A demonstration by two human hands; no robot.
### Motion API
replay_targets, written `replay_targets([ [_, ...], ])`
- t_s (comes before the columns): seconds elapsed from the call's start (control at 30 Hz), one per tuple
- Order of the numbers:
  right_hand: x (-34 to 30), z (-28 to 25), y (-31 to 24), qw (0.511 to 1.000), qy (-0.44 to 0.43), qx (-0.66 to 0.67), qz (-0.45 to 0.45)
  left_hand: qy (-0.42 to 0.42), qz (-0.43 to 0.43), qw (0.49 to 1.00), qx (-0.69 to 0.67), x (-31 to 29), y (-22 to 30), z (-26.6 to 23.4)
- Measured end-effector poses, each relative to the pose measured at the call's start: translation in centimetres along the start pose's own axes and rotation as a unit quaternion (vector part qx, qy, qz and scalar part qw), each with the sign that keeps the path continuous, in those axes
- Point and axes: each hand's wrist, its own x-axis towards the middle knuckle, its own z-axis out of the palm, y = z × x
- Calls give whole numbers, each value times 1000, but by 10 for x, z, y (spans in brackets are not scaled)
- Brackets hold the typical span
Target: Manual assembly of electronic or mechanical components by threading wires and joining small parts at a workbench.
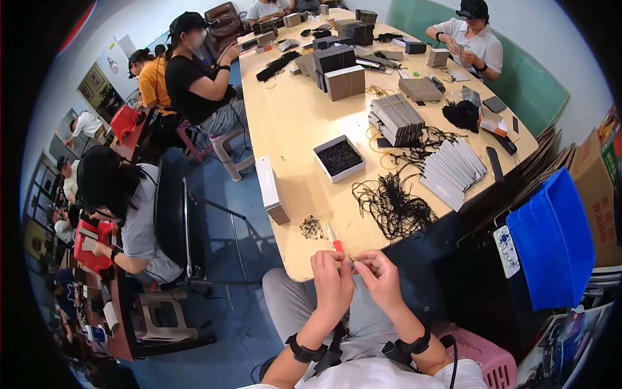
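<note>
My left hand (333, 280) and my right hand (381, 279) meet above my lap at the table's near edge. Both are closed, fingertips pinched together on something tiny that I cannot make out. Just beyond the left fingertips lies a slim tool with a red handle (337, 246) and a pale pointed end. Beside it is a small heap of little dark and metallic pieces (311, 227). A tangle of black cords (396, 206) spreads to the right. Farther back stands a white open box (356, 170) filled with small black bits.
The pale wooden table (295, 149) also bears a stack of white cards (268, 185), fanned grey-white cards (453, 172) and dark boxes (335, 61). A blue bin (551, 240) stands at right. Co-workers sit around; a black chair (172, 220) is at left.
</note>
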Motion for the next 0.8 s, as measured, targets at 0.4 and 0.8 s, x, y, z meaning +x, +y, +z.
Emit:
replay_targets([
  [0.4, 2, -7, 9, 995, -52, 69, 42, 5, -12, 997, -80, -8, -6, 1],
  [0.8, 9, -69, -8, 891, -93, 441, -58, 188, -41, 979, -70, 17, -36, -48],
])
